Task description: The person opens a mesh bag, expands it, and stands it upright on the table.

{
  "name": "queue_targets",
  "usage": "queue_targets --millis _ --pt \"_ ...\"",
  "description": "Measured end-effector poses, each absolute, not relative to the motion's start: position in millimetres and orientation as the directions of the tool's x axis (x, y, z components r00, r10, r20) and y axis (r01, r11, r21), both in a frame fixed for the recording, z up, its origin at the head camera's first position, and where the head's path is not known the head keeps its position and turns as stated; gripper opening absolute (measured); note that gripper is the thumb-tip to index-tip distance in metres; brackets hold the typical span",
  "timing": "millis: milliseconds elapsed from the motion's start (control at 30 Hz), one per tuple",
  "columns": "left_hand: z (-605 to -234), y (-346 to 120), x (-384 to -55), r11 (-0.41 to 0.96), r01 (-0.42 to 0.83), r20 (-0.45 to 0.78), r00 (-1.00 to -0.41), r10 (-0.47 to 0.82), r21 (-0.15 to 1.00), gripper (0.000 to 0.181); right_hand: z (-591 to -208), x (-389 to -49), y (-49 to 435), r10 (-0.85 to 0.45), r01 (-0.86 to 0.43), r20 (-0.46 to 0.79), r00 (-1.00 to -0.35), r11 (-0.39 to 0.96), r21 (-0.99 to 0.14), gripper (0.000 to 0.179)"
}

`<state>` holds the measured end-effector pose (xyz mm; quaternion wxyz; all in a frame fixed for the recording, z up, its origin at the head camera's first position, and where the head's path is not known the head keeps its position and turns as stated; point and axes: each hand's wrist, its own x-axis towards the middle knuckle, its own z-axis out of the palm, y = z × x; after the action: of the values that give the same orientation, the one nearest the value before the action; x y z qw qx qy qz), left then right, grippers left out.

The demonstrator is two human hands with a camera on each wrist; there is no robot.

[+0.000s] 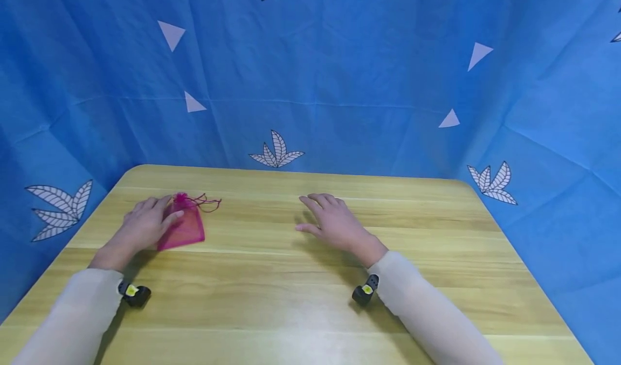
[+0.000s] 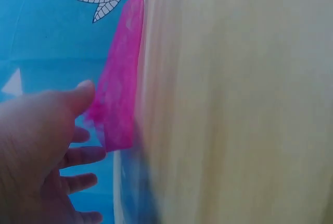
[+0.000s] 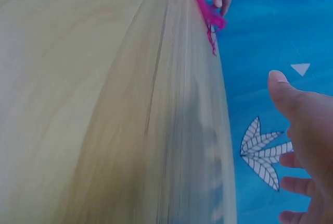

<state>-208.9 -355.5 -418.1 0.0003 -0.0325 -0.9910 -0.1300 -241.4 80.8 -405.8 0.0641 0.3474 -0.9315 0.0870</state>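
Observation:
A magenta sheer drawstring pouch lies flat at the left of the table, its gathered neck and loose cords pointing to the back right. My left hand is just left of it, and in the head view the thumb overlaps the pouch. In the left wrist view the fingers are spread and relaxed beside the pouch; whether they touch it I cannot tell. Over the middle of the table hovers my right hand, fingers loosely extended, holding nothing. The right wrist view shows that hand apart from the pouch.
A light wood-grain table with rounded back corners fills the lower view. Behind it and along its sides hangs a blue cloth printed with white leaves and triangles. Each wrist carries a small black camera on a strap.

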Motion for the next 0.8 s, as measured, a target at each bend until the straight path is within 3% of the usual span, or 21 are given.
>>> queue_targets --millis 133,533,800 --pt "-420.0 -355.8 -211.0 0.963 0.068 0.016 -0.998 0.066 0.26 0.075 -406.0 -241.9 71.6 -0.647 -0.67 0.185 -0.74 0.734 -0.112 0.074" --pt "-424.2 -348.7 -213.2 0.957 0.139 0.125 -0.986 0.11 0.254 0.033 -413.0 -240.5 42.6 -0.668 -0.682 0.142 -0.731 0.722 -0.117 0.073" --pt "-420.1 -338.7 -205.2 0.911 0.158 0.129 -0.985 0.116 0.38 0.018 -418.2 -239.3 24.5 -0.682 -0.693 0.127 -0.721 0.707 -0.141 0.073"
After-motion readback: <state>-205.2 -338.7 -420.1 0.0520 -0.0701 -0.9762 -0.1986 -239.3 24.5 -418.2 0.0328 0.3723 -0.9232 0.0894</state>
